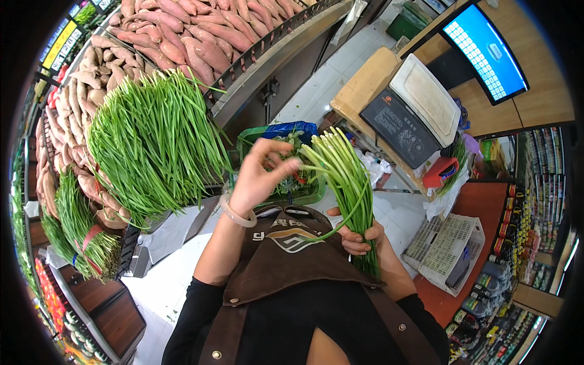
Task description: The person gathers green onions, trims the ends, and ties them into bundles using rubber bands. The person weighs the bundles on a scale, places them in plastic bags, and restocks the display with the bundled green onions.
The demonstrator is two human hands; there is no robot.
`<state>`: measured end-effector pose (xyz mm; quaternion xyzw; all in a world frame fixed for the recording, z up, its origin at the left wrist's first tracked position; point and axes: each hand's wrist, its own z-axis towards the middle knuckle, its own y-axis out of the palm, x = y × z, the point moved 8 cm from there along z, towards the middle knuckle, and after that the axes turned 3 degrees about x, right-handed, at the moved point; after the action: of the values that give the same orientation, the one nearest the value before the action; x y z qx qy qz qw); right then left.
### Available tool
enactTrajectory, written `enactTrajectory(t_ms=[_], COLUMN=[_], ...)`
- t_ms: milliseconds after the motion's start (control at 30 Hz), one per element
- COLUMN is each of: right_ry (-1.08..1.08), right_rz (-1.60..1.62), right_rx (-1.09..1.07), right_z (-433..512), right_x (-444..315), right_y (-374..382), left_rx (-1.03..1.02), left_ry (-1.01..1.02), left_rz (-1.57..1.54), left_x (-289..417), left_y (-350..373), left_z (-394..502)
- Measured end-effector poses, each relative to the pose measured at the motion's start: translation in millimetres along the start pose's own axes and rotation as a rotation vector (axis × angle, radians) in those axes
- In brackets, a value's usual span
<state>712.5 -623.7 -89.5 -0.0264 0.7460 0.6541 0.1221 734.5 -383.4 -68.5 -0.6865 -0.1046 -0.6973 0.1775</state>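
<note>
My right hand (358, 237) is closed around a bunch of long green garlic-chive-like stalks (353, 182), upright in front of my apron, pale cut ends at the top. One stalk bends out of the bunch and loops down over the apron. My left hand (269, 166), blurred and with a pale bangle (237, 214) at its wrist, is raised just left of the bunch. Its thumb and fingers are apart, and the thumb tip is close to the end of a stray stalk; whether they touch is unclear. A large heap of similar green stalks (155, 141) lies to the left.
Sweet potatoes (205, 32) fill the rack behind the heap. A green bin (310, 194) with plant scraps stands beyond my hands. Tied green bundles (86, 228) lie at left. At right are a weighing scale (410, 114) on a bench, a screen (486, 52) and a white plastic crate (447, 251).
</note>
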Motion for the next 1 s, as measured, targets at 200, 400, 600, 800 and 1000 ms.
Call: enactTrajectory(t_ms=[200, 400, 600, 800, 1000], right_ry=[-0.054, -0.062, -0.04, -0.064, -0.058], right_rz=[0.076, 0.082, 0.056, 0.109, 0.07], right_rx=[0.006, 0.053, 0.087, -0.008, 0.032], right_z=[0.1, 0.9, 1.2, -1.2, -5.9], right_x=[-1.1, 0.3, 1.7, 2.1, 1.9], right_y=[-0.5, -2.5, -2.0, -1.3, -1.3], left_rx=[-0.272, -0.359, -0.173, 0.261, 0.204], left_ry=[0.053, 0.115, 0.093, 0.309, 0.212], left_rz=[-0.231, -0.446, -0.185, 0.101, 0.576], left_x=[11.7, 16.3, 22.3, 38.0, 15.1], left_y=[46.3, 53.5, 45.8, -7.6, -27.2], left_z=[-17.4, -17.3, -15.9, -4.9, 15.3])
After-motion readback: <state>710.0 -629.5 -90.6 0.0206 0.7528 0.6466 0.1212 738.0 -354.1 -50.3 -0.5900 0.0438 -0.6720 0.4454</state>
